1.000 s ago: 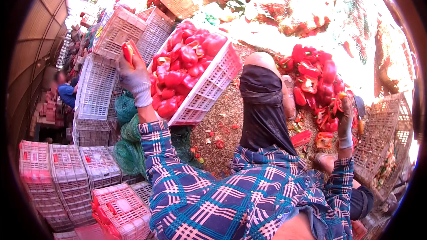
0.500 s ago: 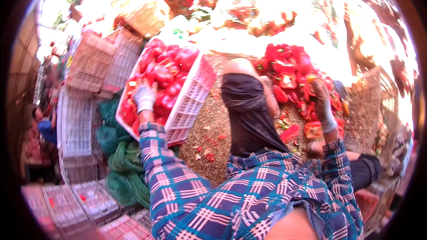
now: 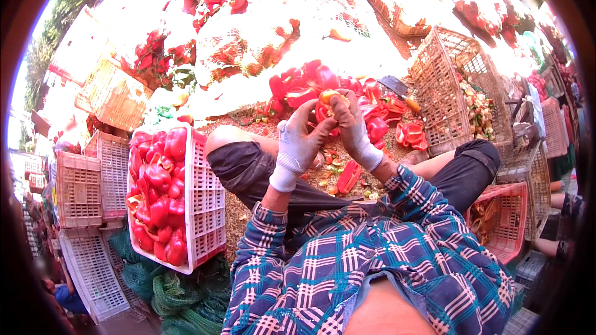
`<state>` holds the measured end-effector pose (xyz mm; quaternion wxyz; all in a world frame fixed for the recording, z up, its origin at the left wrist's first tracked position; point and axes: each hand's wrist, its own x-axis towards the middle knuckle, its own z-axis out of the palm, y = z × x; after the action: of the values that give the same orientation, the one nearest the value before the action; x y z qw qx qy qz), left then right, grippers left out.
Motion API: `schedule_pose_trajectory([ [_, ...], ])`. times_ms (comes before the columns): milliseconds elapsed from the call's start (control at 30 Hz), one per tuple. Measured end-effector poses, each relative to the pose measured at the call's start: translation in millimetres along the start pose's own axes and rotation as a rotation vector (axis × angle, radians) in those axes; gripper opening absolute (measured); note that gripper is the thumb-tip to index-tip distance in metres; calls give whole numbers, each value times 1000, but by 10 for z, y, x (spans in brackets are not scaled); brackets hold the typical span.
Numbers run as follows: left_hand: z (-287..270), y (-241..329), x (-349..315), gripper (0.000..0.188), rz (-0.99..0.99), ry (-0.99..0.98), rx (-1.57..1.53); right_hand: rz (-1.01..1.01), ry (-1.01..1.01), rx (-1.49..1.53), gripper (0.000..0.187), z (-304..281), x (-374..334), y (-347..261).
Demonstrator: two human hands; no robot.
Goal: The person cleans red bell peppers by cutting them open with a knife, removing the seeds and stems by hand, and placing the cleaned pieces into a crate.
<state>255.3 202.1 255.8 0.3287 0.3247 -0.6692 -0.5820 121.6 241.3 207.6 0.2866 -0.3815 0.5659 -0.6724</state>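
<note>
In front of my crossed legs, my left hand (image 3: 299, 144) and my right hand (image 3: 355, 126), both in soiled white gloves, meet around a bell pepper (image 3: 322, 113), red with an orange-yellow part. Fingers of both hands press on it and partly cover it. Just beyond lies a heap of red bell peppers (image 3: 299, 95), some cut open. A long red pepper piece (image 3: 349, 177) rests on the ground below my right hand. To my left stands a white plastic crate (image 3: 208, 218) filled with red bell peppers (image 3: 159, 178).
A tan plastic crate (image 3: 437, 108) stands right of the heap, beside pepper scraps (image 3: 477, 110). A pink crate (image 3: 511, 236) is by my right knee. Stacked crates (image 3: 79, 192) and green mesh bags (image 3: 180, 294) lie on the left. Full sacks (image 3: 242, 43) line the far side.
My left hand has left the peppers in the white crate and come to the middle. My right hand has moved in to meet it at the pepper. The view has turned rightward.
</note>
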Motion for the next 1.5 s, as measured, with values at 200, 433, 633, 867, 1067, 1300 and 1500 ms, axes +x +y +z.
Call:
schedule_pose_trajectory([
  [200, 266, -402, 66, 31, -82, -26, -74, 124, -23, -361, 40, -220, -149, 111],
  [433, 288, -821, -19, 27, -328, -142, -498, -43, -100, -497, 45, -456, -315, 192],
  [633, 572, -1242, -99, 22, -270, -33, -629, 4, -158, -386, 45, -634, -357, 225],
  [867, 409, -1067, -82, 20, -487, -209, -633, 44, -351, -610, 45, -848, -387, 212],
  [1067, 602, -961, 59, 18, -492, -220, -473, 17, -145, -569, 46, -907, -390, 309],
  [1300, 934, -1062, 30, 16, -479, -333, -441, 87, -11, -724, 47, -1162, -644, 602],
  [1500, 1183, -1521, 85, 17, -437, -418, -409, 630, -44, 197, 49, -1450, -719, 898],
])
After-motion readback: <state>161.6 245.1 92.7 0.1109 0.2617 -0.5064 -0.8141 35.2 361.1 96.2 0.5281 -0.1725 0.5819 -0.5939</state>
